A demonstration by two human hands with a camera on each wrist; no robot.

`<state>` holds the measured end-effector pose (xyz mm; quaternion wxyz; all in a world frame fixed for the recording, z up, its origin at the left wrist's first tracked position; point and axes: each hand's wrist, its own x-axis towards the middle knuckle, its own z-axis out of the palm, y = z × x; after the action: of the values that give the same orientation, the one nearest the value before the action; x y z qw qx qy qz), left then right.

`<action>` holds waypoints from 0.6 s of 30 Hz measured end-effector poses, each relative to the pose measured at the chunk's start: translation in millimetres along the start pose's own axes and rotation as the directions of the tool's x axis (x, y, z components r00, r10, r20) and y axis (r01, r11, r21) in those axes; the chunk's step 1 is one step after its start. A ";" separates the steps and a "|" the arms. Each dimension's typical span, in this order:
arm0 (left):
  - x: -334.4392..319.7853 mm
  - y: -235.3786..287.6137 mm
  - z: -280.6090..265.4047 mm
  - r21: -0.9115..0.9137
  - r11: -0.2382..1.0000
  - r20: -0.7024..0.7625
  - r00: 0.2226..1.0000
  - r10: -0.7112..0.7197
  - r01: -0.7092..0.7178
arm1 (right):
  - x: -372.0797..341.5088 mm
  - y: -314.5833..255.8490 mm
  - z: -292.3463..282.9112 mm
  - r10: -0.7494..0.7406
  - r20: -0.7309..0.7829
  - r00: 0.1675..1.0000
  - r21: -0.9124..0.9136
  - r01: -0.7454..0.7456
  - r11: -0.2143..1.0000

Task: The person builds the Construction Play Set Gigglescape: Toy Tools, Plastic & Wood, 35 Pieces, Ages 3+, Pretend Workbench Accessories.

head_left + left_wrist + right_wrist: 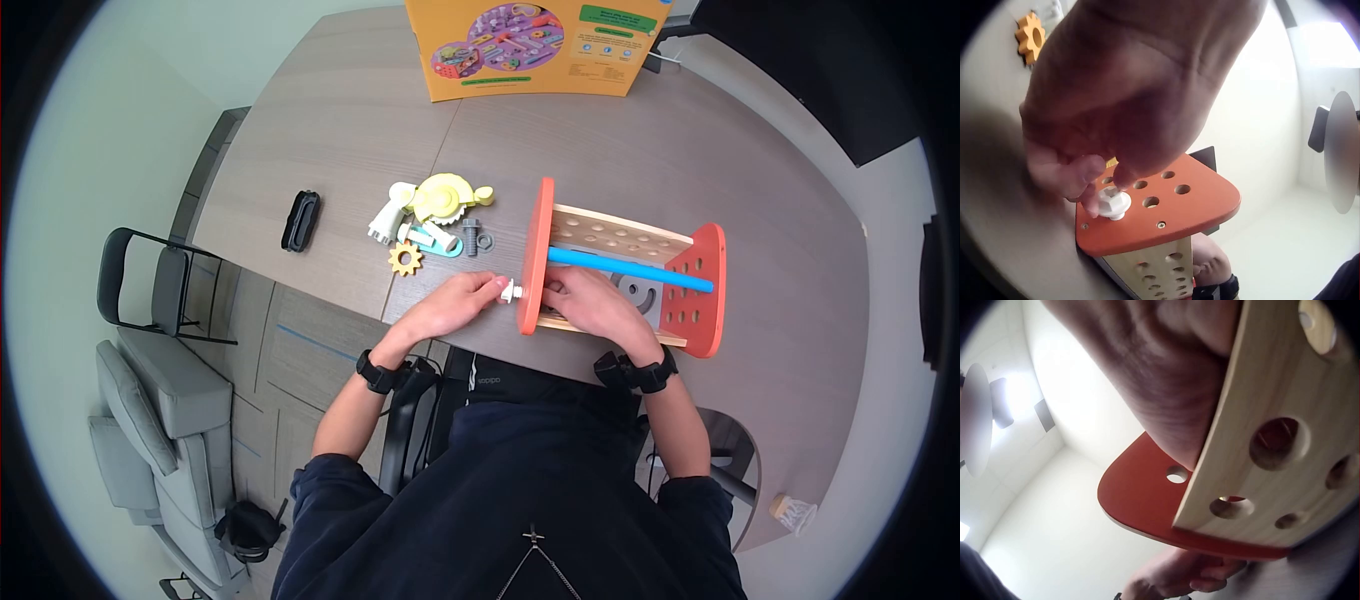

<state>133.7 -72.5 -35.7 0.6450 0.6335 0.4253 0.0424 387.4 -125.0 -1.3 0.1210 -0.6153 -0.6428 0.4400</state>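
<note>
A toy toolbox with red end panels (539, 230), drilled wooden sides (620, 232) and a blue rod handle (630, 270) stands before me. My left hand (455, 304) pinches a white plastic bolt (1113, 205) by its hexagonal head at the outside of the left end panel. In the left wrist view, the bolt stands out slightly from the panel, among several round holes. My right hand (597, 303) reaches inside the toolbox, close to the inner face of that same panel. The near wooden side hides its fingertips in the right wrist view, and I cannot tell what they hold.
Left of the toolbox lie a yellow toy saw piece (440, 199), a white piece (388, 217), an orange gear (405, 259), a blue strip (452, 249), a grey bolt (470, 238) and a grey nut (485, 242). A black case (301, 221) lies farther left; a yellow box (540, 85) stands behind.
</note>
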 end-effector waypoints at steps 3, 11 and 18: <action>3.5 -11.4 2.6 -0.011 0.988 -0.030 0.988 0.151 -0.151 | -0.4 -2.0 -0.9 -0.001 -0.002 1.000 0.011 0.001 1.000; -2.2 5.7 1.9 -0.023 1.000 -0.051 0.999 -0.010 0.008 | 2.0 1.2 0.5 0.010 0.016 1.000 -0.007 -0.010 1.000; 1.0 -14.2 6.6 -0.002 0.945 -0.092 0.941 0.327 -0.328 | 1.7 2.5 1.4 -0.020 -0.004 1.000 0.014 0.020 1.000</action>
<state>131.5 -79.7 -49.4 0.6146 0.6873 0.3422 0.1812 387.8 -124.4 -4.6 0.1309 -0.6086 -0.6457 0.4421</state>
